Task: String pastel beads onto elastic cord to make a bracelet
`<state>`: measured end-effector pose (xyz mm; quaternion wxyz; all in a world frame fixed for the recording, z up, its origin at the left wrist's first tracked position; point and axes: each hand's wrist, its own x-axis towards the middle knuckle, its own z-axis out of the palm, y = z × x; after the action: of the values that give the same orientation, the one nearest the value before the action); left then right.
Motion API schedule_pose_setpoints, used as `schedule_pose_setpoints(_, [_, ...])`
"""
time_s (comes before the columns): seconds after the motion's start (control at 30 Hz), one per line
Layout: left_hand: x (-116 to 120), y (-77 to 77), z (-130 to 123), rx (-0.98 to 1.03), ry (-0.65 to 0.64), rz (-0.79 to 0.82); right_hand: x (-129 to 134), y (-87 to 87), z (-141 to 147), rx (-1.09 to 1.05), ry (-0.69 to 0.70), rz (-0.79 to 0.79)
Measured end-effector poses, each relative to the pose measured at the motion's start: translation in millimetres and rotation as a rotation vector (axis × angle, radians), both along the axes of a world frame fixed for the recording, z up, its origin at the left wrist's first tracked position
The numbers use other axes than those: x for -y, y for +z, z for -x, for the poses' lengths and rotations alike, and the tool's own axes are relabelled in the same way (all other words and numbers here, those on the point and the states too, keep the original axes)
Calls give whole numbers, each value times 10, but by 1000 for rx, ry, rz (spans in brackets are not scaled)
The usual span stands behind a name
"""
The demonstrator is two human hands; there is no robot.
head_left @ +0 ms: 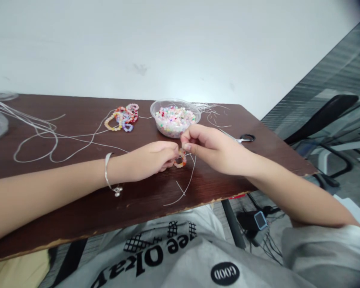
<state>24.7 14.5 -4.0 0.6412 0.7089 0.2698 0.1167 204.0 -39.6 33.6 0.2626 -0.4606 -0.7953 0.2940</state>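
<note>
Between my two hands hangs a small beaded bracelet (pixel 180 161) with orange and pale beads, just above the dark table. My left hand (pixel 151 160), closed with its fingertips pinched, grips the bracelet's left side. Thumb and forefinger of my right hand (pixel 208 149) are pinched together at its upper right, by the cord. Loose ends of thin pale cord (pixel 193 176) trail from there toward the table's front edge. Right behind my hands stands a clear plastic bowl (pixel 155 116) of multicoloured beads (pixel 175 119).
Finished-looking beaded bracelets (pixel 123 117) lie in a pile left of the bowl. Long loops of cord (pixel 52 138) spread over the left of the brown table (pixel 87 216). Scissors (pixel 246 138) and cord scraps (pixel 211 108) lie at right. A white wall (pixel 156 48) rises behind.
</note>
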Motion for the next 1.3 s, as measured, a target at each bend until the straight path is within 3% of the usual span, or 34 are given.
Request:
schedule_pose_setpoints(0.17, [18,40,17,-19,-101,-130,23,-66,5,157,63,-250])
schedule_pose_setpoints(0.33, [13,44,40,-54,-198,-265,14,-141,41,184,101,-292])
schedule_pose_setpoints(0.57, [-35,51,64,-54,-149,-362,-3,-171,-4,177,101,-347])
schedule_pose_setpoints(0.8, [-8,64,59,-30,-86,-243,49,-225,29,71,89,-307])
schedule_pose_setpoints(0.87, [18,49,53,-23,-32,-244,70,-260,67,-36,33,-245])
schedule_pose_setpoints(1.0, [60,2,39,11,58,-175,122,-307,123,-294,15,74])
schedule_pose_setpoints(1.3, [80,-36,4,13,216,-28,100,-297,72,-383,-22,348])
